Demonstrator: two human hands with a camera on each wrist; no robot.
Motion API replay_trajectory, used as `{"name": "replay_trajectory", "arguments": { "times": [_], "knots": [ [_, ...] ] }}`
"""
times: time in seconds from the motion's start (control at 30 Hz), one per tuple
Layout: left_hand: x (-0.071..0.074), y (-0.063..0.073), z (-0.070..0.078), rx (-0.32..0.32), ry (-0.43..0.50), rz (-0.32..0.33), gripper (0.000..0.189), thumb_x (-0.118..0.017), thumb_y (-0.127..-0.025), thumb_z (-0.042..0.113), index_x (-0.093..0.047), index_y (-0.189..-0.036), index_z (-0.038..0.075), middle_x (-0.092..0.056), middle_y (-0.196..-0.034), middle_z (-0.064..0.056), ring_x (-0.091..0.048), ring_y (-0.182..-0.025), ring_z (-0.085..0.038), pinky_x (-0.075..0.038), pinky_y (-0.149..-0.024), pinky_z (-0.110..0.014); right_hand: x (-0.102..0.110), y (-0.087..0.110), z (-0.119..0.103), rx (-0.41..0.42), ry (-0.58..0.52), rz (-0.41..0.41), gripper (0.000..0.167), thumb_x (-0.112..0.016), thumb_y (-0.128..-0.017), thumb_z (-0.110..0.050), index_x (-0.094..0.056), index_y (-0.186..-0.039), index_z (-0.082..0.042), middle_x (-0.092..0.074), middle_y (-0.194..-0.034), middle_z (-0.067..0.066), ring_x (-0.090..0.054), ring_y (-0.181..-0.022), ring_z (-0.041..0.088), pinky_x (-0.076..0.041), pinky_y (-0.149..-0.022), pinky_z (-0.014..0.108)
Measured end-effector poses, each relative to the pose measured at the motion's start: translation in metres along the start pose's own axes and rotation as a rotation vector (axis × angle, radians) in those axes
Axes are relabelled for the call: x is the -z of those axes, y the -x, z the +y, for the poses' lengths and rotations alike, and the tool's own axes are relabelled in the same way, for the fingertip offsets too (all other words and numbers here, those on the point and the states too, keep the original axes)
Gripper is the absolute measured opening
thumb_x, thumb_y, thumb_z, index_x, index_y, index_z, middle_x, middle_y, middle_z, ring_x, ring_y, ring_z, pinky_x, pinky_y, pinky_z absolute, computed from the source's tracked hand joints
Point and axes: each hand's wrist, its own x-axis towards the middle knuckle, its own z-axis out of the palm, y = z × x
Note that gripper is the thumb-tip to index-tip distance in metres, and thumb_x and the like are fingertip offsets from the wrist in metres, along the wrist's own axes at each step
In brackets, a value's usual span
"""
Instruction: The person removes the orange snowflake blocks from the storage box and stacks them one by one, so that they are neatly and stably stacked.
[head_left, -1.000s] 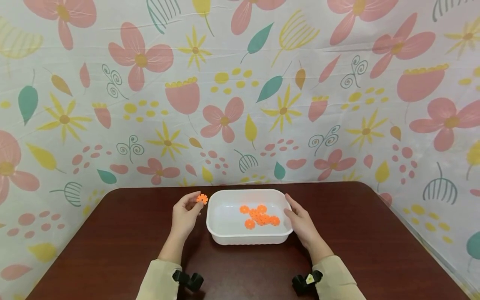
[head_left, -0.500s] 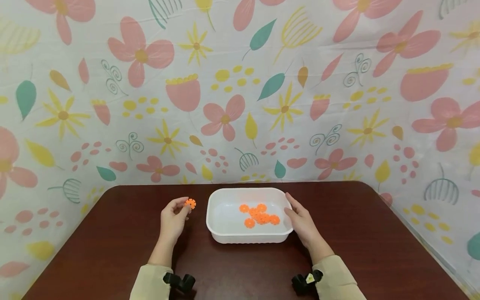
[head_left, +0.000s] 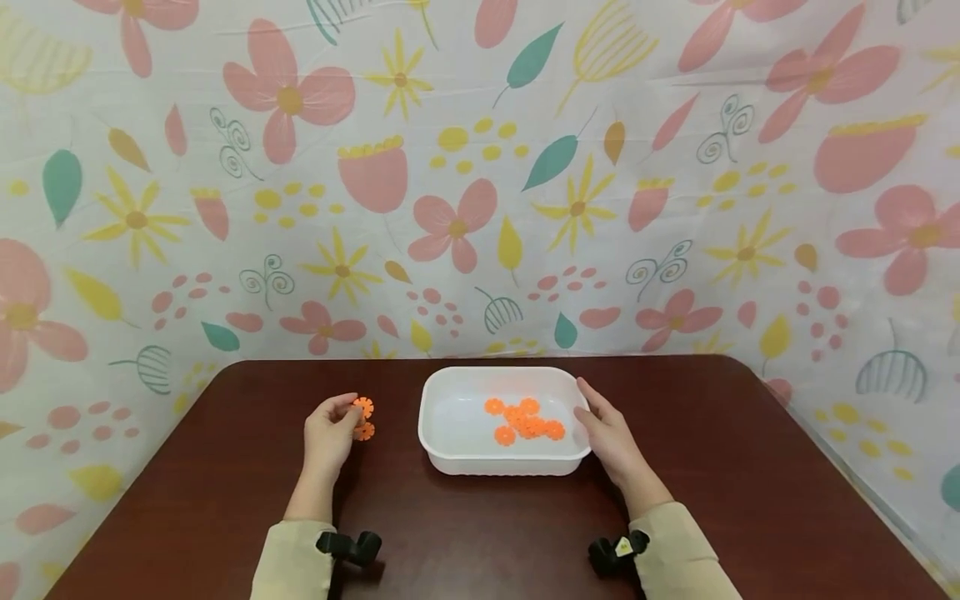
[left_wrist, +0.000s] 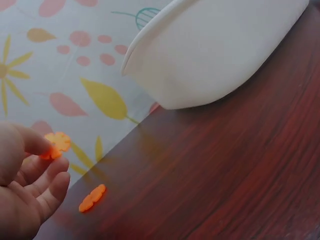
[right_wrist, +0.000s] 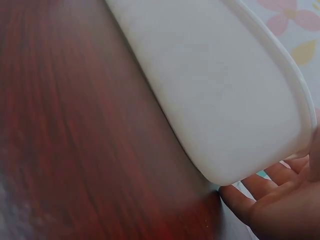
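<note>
My left hand (head_left: 327,437) pinches an orange notched plastic disc (left_wrist: 61,141) between thumb and fingers, left of the white plastic tub (head_left: 504,465). A second orange disc (left_wrist: 93,198) lies on the table just below the held one; in the head view my fingers partly cover it. My right hand (head_left: 611,433) grips the tub's right end, thumb over the rim and fingers against the outer wall. Several more orange discs (head_left: 530,427) lie inside the tub, some overlapping, right of its middle.
The dark red-brown wooden table (head_left: 480,533) has rounded far corners. Behind its far edge hangs a white cloth (head_left: 457,317) printed with flowers and leaves. A black wrist camera (head_left: 351,548) sits on the left sleeve, another (head_left: 617,553) on the right.
My left hand has moved left, away from the tub, with the pinched disc. A second disc now shows beside its fingers. My right hand keeps its grip on the tub.
</note>
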Motion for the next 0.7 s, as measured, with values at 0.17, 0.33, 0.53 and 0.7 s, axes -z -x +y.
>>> {"name": "replay_trajectory", "arguments": {
  "times": [0.17, 0.33, 0.53, 0.7],
  "knots": [
    [0.011, -0.001, -0.005, 0.034, -0.038, 0.012, 0.029, -0.054, -0.095, 0.01, -0.056, -0.123, 0.002, -0.057, -0.095, -0.006, -0.064, -0.082, -0.017, -0.057, -0.068, -0.028, -0.006, -0.002, -0.002, -0.004, 0.004, -0.008, 0.054, -0.04, -0.101, -0.017, -0.021, -0.152, -0.017, -0.016, -0.158, 0.008, -0.016, -0.145, 0.027, -0.021, -0.116, 0.046],
    [0.016, -0.002, -0.008, 0.049, -0.088, 0.011, 0.027, -0.053, -0.096, 0.011, -0.057, -0.121, 0.002, -0.058, -0.098, -0.009, -0.063, -0.083, -0.019, -0.056, -0.068, -0.028, -0.006, -0.003, -0.002, -0.002, 0.008, -0.003, 0.054, -0.04, -0.101, -0.017, -0.021, -0.152, -0.017, -0.016, -0.159, 0.007, -0.015, -0.146, 0.026, -0.02, -0.116, 0.046],
    [0.017, -0.002, -0.009, 0.095, -0.107, -0.007, 0.03, -0.055, -0.095, 0.013, -0.059, -0.123, 0.003, -0.059, -0.107, -0.014, -0.063, -0.077, -0.012, -0.056, -0.066, -0.027, 0.0, -0.001, 0.001, 0.001, -0.005, 0.007, 0.053, -0.04, -0.101, -0.016, -0.022, -0.151, -0.016, -0.016, -0.159, 0.006, -0.013, -0.146, 0.025, -0.019, -0.117, 0.045],
    [0.017, -0.004, -0.009, 0.125, -0.097, -0.033, 0.033, -0.056, -0.095, 0.014, -0.059, -0.125, 0.002, -0.059, -0.115, -0.018, -0.064, -0.076, -0.012, -0.055, -0.065, -0.025, 0.001, -0.001, 0.0, -0.004, -0.016, 0.003, 0.054, -0.039, -0.101, -0.015, -0.021, -0.152, -0.015, -0.015, -0.159, 0.006, -0.012, -0.146, 0.024, -0.018, -0.117, 0.044]
  ]
}}
